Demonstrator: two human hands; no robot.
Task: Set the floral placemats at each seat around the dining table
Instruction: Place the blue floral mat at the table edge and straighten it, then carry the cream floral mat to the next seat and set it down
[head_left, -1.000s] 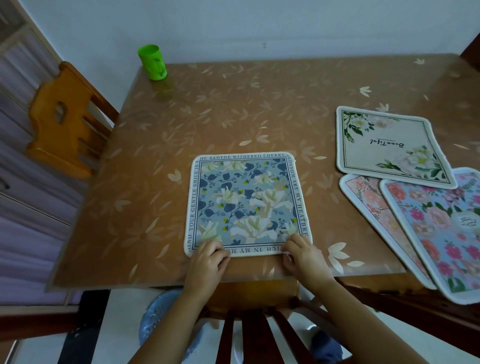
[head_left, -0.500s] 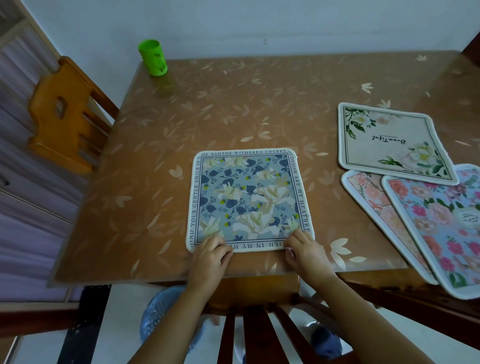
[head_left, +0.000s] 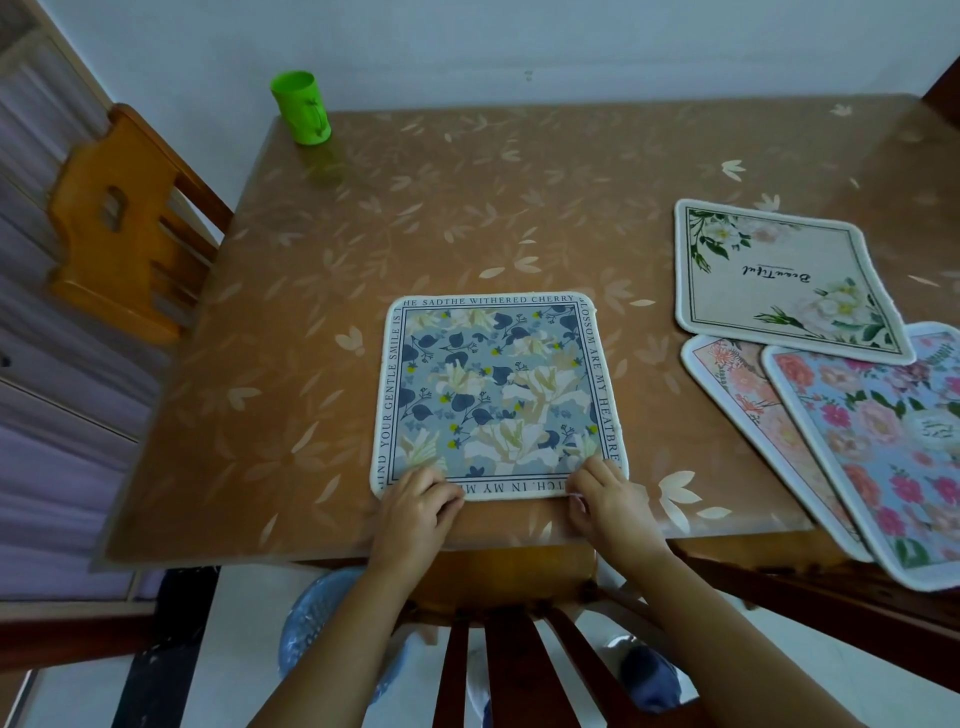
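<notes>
With the blue floral placemat (head_left: 498, 395) lying flat on the desk (head_left: 311, 312) by the near chair (head_left: 519, 670), the left hand (head_left: 415, 512) and right hand (head_left: 608, 499), fingers (head_left: 441, 492) curled on its near corners, should probably square that edge to the desk's rim before releasing.

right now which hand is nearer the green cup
Left. The left hand holds the near-left corner of the blue floral placemat, on the side of the green cup; the right hand holds its near-right corner, farther away.
</notes>
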